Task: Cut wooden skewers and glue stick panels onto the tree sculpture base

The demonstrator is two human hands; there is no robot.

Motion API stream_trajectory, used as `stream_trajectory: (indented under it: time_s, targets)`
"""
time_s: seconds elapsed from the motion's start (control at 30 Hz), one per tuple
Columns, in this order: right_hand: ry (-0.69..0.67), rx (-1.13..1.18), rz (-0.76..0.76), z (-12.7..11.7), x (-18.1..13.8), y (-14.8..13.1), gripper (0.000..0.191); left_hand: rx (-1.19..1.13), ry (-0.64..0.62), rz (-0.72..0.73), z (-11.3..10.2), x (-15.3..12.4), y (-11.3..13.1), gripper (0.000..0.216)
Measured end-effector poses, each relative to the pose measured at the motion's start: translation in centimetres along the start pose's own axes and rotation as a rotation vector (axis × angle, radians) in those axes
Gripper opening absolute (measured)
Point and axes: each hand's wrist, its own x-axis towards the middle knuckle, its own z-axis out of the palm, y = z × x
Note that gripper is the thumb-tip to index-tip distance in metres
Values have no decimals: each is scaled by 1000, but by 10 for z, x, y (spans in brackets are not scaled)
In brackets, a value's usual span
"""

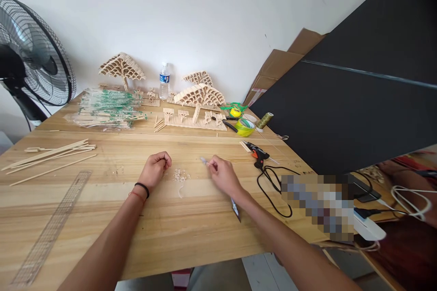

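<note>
My left hand (155, 168) is closed just above the wooden table, left of a small heap of pale shavings (180, 175). Whatever its fingers may hold is hidden. On the other side of the heap, my right hand (222, 173) pinches a small whitish, see-through piece (204, 160) that sticks out to the left of the fingertips; its kind is too blurred to tell. Below my right wrist lies a slim, pen-like object (235, 210) with a dark pointed end, partly covered by the forearm.
Bamboo sticks (54, 154) and a clear ruler (54, 225) lie left. Behind are bagged sticks (105, 108), stick-built tree models (200, 95) and a water bottle (164, 82). A glue gun (258, 153) with looping cable, tape (245, 127) and thread (264, 121) lie right.
</note>
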Motion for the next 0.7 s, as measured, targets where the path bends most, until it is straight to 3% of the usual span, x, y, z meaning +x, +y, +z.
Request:
stream_trajectory:
  time_s: [0.2, 0.5, 0.7]
  targets:
    - [44, -42, 38, -7, 21, 27, 23, -2, 4, -11, 0, 1, 0, 12]
    - [-72, -28, -109, -4, -9, -3, 22, 8, -3, -8, 0, 1, 0, 11]
    - [3, -46, -15, -13, 24, 24, 23, 10, -4, -6, -1, 1, 0, 11]
